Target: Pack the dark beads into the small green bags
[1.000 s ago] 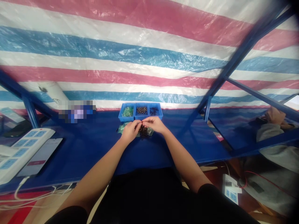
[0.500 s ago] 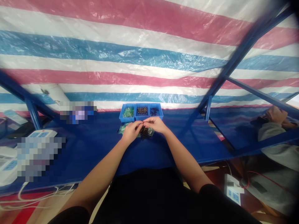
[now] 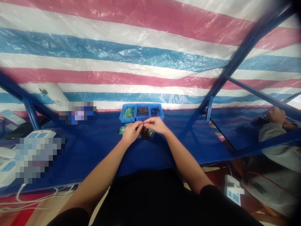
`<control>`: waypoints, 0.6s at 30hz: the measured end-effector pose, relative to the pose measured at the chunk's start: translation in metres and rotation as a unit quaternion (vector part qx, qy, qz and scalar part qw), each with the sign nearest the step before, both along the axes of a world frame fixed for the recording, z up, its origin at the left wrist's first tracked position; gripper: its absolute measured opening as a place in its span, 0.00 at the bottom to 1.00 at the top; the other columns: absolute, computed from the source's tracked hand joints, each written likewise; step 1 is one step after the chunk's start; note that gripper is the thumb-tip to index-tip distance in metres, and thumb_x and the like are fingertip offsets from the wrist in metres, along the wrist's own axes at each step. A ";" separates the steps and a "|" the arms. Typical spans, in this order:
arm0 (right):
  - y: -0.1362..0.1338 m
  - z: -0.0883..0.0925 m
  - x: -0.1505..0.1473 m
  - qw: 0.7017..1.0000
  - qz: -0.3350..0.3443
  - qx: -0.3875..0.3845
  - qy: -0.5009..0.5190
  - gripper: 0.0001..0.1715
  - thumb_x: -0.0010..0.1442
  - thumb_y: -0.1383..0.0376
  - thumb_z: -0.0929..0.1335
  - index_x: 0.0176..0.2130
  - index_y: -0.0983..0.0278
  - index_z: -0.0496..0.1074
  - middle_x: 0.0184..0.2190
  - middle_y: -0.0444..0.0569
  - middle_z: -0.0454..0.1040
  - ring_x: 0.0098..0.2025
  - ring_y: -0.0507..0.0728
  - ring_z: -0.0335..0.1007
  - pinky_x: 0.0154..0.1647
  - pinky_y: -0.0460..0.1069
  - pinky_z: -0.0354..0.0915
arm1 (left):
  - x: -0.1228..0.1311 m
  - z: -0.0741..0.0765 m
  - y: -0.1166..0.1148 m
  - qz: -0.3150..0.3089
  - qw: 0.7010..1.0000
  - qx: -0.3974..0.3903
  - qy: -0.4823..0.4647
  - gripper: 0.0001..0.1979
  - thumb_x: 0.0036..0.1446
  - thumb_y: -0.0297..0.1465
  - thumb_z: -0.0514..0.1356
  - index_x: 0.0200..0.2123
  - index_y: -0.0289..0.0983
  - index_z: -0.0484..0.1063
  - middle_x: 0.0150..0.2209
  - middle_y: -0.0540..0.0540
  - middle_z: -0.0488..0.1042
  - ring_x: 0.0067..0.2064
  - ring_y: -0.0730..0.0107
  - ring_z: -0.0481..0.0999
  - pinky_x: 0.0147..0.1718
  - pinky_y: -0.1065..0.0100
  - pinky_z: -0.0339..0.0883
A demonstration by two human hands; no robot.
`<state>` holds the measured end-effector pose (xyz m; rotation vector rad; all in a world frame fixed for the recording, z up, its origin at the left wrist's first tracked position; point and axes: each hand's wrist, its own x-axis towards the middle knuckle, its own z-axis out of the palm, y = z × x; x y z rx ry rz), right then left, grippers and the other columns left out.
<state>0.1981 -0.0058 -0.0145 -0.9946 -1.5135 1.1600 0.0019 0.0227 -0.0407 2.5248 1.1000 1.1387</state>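
My left hand (image 3: pixel 131 131) and my right hand (image 3: pixel 155 125) meet fingertip to fingertip, both pinched closed. Whatever lies between the fingers is too small to make out. Beneath them a pile of small dark and brassy parts (image 3: pixel 146 133) rests on the blue table, partly covered by my hands. Clear greenish packets (image 3: pixel 122 129) stick out to the left of it. Just beyond stand three joined blue bins: the left bin (image 3: pixel 128 120) holds green packets, the middle bin (image 3: pixel 142 118) brass-and-black pieces, the right bin (image 3: pixel 160 116) thin dark pieces.
A white power strip (image 3: pixel 43 134) with cables lies on the left of the table (image 3: pixel 98 147). Blue metal frame bars (image 3: pixel 216 86) rise at both sides. A striped plastic sheet (image 3: pixel 141 56) hangs behind. At the right, another person's grey sleeve (image 3: pixel 270 138) shows beyond the frame.
My hands stay pinched together in almost the same spot. The whole view has shifted very slightly; nothing else has visibly moved.
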 end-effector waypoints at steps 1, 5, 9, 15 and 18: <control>0.000 0.000 0.000 1.000 0.001 -0.001 0.001 0.24 0.49 0.55 0.73 0.42 0.68 0.76 0.32 0.51 0.78 0.31 0.53 0.73 0.36 0.50 0.71 | 0.000 0.000 0.000 -0.002 1.000 0.000 0.003 0.12 0.64 0.38 0.52 0.43 0.41 0.73 0.34 0.48 0.77 0.34 0.69 0.74 0.36 0.70 0.65; -0.001 0.000 -0.002 1.000 -0.009 -0.001 0.006 0.24 0.49 0.55 0.74 0.42 0.68 0.76 0.33 0.51 0.78 0.32 0.53 0.74 0.37 0.50 0.71 | -0.001 0.002 0.000 -0.006 1.000 -0.008 0.018 0.13 0.65 0.38 0.51 0.43 0.41 0.72 0.35 0.48 0.77 0.34 0.68 0.74 0.36 0.69 0.65; -0.001 0.001 -0.002 1.000 -0.017 0.004 0.005 0.24 0.49 0.55 0.74 0.41 0.68 0.76 0.32 0.51 0.78 0.32 0.53 0.74 0.37 0.50 0.71 | 0.000 0.001 0.000 -0.006 1.000 -0.013 0.004 0.13 0.64 0.39 0.52 0.45 0.41 0.72 0.32 0.49 0.76 0.32 0.69 0.74 0.35 0.70 0.65; -0.001 0.001 -0.002 1.000 -0.012 -0.011 0.000 0.25 0.48 0.54 0.74 0.41 0.68 0.77 0.31 0.51 0.78 0.32 0.54 0.73 0.37 0.50 0.71 | 0.000 -0.002 0.001 0.000 1.000 -0.009 0.000 0.12 0.64 0.38 0.53 0.42 0.41 0.72 0.29 0.50 0.75 0.31 0.70 0.73 0.34 0.70 0.64; -0.001 0.000 -0.003 1.000 -0.007 -0.013 0.006 0.25 0.48 0.54 0.74 0.41 0.68 0.76 0.31 0.51 0.78 0.31 0.53 0.73 0.37 0.50 0.71 | -0.001 -0.001 0.001 -0.006 1.000 -0.015 0.007 0.12 0.64 0.38 0.52 0.42 0.41 0.72 0.32 0.49 0.76 0.32 0.69 0.74 0.34 0.70 0.65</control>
